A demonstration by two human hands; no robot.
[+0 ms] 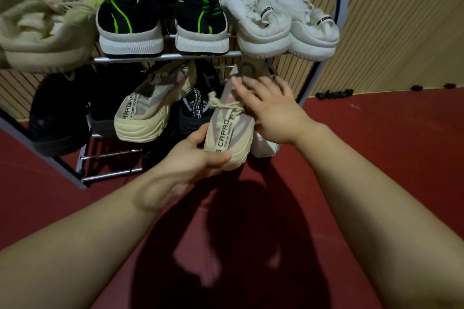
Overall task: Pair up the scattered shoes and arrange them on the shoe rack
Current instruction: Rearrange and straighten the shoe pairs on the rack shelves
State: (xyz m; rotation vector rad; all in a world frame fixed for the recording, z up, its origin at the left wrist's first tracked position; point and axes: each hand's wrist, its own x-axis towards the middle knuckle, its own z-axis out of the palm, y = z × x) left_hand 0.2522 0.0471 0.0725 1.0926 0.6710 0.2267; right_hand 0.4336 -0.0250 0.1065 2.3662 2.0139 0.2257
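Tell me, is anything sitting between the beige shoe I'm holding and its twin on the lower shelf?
Yes. A black shoe stands on the lower shelf between the held beige shoe and its matching beige shoe, so the two cannot sit side by side until it is moved.

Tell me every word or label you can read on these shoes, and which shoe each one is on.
"CAPRO": side of the beige shoe gripped by the left hand.
"CAF", cut off: black shoe on the lower shelf.
Mirrored large letters on the shelved beige shoe: unreadable.
Black tabs on the white shoes: too blurred.
Small print under the large letters: too small.
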